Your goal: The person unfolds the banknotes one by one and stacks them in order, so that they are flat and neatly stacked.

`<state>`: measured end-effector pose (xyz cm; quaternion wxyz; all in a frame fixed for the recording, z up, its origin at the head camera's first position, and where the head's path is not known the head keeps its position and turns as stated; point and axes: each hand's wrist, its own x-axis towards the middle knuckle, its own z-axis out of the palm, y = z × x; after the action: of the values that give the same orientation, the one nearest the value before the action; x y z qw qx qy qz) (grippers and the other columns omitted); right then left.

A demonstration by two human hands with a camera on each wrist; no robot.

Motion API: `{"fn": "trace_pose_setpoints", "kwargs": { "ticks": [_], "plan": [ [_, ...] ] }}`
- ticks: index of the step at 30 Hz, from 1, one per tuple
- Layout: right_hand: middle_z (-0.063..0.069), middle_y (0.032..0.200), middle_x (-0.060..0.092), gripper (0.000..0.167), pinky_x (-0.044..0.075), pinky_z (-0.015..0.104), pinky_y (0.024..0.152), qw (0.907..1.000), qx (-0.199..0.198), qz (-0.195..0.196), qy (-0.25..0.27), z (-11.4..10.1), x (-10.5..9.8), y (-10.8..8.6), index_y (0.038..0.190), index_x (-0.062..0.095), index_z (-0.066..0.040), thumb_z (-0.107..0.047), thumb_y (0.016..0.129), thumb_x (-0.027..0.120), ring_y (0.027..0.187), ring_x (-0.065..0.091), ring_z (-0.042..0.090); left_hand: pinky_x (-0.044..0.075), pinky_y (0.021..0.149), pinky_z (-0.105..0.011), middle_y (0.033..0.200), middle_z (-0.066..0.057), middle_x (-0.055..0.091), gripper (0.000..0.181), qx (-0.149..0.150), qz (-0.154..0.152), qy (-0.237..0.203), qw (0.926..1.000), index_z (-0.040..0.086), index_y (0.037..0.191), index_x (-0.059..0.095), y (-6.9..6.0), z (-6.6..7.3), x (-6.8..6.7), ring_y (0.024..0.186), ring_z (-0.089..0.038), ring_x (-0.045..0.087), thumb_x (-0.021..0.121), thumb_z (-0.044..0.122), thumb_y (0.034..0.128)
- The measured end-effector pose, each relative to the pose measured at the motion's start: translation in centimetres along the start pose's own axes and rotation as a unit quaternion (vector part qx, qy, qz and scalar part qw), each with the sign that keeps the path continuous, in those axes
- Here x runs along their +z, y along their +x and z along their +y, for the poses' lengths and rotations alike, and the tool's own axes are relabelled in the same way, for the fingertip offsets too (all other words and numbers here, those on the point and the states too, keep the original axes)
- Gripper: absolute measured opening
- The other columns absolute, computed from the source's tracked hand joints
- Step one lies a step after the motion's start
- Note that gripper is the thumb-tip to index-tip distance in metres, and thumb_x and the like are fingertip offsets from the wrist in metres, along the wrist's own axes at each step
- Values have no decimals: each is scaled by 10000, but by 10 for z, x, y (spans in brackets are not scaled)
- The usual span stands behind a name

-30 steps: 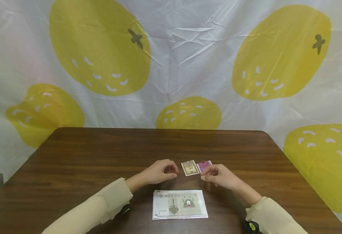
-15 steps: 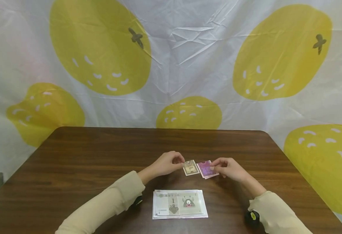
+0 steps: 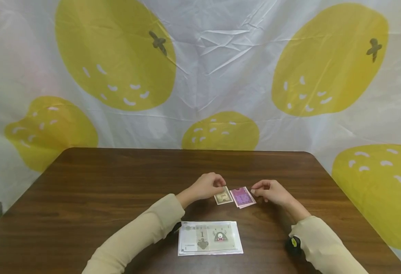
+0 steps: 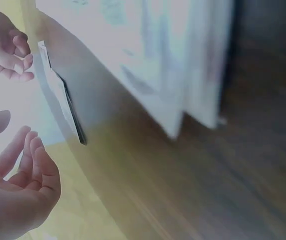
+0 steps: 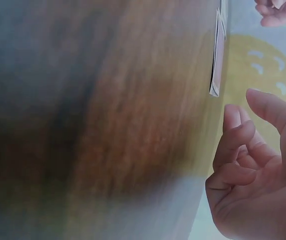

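In the head view, a small yellow-brown play banknote (image 3: 223,196) lies folded on the table. A purple play banknote (image 3: 241,196) lies to its right, with another pinkish edge showing beneath. My left hand (image 3: 208,185) hovers at the yellow-brown note's upper left and hides that corner; in the left wrist view its thumb and bent fingers stand apart, nothing between them. Just right of the purple note is my right hand (image 3: 272,191), loosely curled and holding nothing. Nearer to me lies a stack of larger pale banknotes (image 3: 210,238), the top one marked 1.
The notes lie on a dark wooden table (image 3: 135,171). Behind its far edge hangs a white cloth (image 3: 224,76) printed with yellow fruit. A black wrist device (image 3: 293,245) is strapped at the right sleeve.
My left hand has moved right and away from me, up to the yellow-brown note. My right hand has drawn right, off the purple note, which it partly covered before.
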<state>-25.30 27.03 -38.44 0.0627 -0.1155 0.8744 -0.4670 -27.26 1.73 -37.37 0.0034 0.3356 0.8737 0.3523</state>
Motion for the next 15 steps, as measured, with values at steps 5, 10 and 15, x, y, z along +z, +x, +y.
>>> {"fn": "trace_pose_setpoints", "kwargs": {
  "ticks": [5,10,15],
  "plan": [
    [77,716,589,208,402,275,470,9999,94,-17,-136,2,-2,2,934,588,82,-74,798,611,511,451,153,401,687,-236,746,-5,577,138,1,21,202,9998,26,880,638,8,3,3,767,-180,548,635,104,766],
    [52,704,586,212,399,273,469,9996,129,-47,-266,3,-2,4,930,588,79,-88,801,615,508,447,148,396,685,-249,768,-17,569,153,-238,-18,410,9989,35,893,639,14,5,6,767,-160,534,644,126,770],
    [28,642,546,254,373,259,450,9994,133,-153,-281,5,1,6,934,584,87,-107,781,643,481,429,131,399,695,-255,800,-23,566,174,-523,-162,640,9964,48,922,640,20,7,9,783,-147,527,647,136,772]
  ]
}}
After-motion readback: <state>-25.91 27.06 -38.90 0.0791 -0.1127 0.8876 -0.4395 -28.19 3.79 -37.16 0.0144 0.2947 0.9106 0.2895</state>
